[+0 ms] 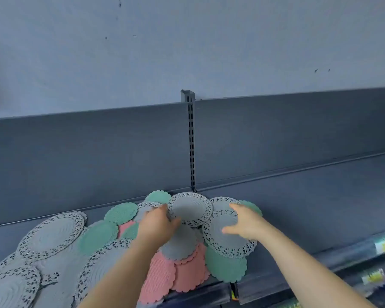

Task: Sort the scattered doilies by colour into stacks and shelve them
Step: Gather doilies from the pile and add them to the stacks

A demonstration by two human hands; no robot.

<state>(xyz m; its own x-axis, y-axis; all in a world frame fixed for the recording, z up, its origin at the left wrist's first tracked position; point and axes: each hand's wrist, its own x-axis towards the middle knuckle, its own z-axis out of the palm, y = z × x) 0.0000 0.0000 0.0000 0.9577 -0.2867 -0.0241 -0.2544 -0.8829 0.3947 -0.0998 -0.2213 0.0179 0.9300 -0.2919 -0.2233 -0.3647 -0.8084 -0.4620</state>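
The doilies [187, 274] lie overlapping on the shelf [320, 207]. One grey doily [189, 210] is pinched at its rim by the left hand [156, 225]. The right hand [246, 222] rests flat, fingers extended, on a second grey doily [225, 241]. Each is judged light, limp and easily torn at the lace, so it should be lifted by the rim.

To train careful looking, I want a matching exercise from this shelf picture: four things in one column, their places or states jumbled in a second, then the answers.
Column one
1. left hand
2. right hand
3. pink doilies
4. slotted post

Column two
A. upright against the back panel
B. at the front edge of the shelf, between the two arms
C. gripping the rim of the rear lacy doily
D. resting on the right lacy doily

Pairs: 1-C, 2-D, 3-B, 4-A
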